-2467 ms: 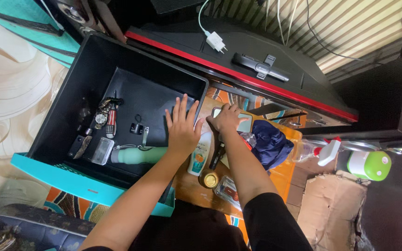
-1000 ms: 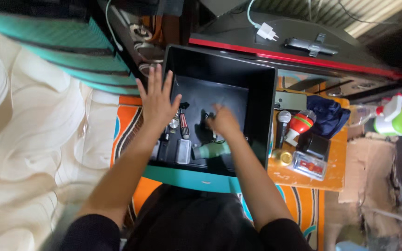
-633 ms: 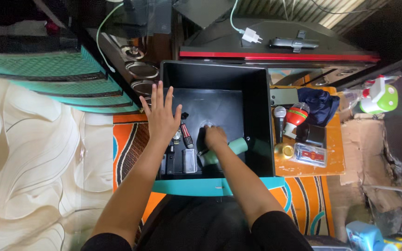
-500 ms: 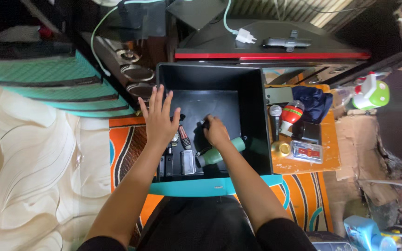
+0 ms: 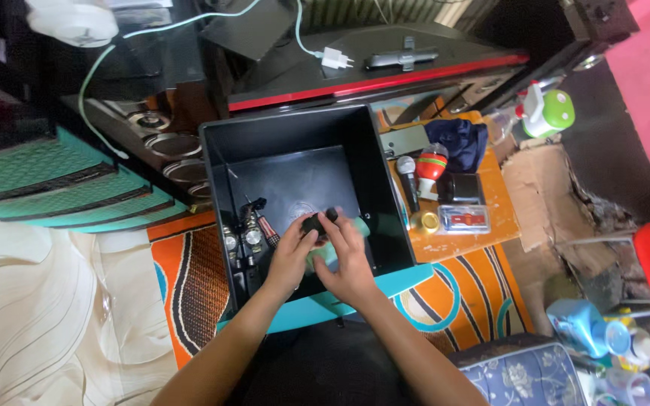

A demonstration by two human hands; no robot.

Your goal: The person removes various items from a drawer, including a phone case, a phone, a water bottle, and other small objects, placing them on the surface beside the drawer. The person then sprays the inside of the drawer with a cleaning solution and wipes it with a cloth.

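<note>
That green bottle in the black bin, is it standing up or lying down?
Lying down. The green bottle rests on its side on the floor of the black bin, mostly hidden under the left hand and right hand.

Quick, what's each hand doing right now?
Left hand: pinching the small black object.
Right hand: fingers on the same small black object.

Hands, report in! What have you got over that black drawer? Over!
Left hand and right hand together pinch a small black thing. Held above the black drawer. Green bottle lies just beneath. Nothing blocking.
</note>
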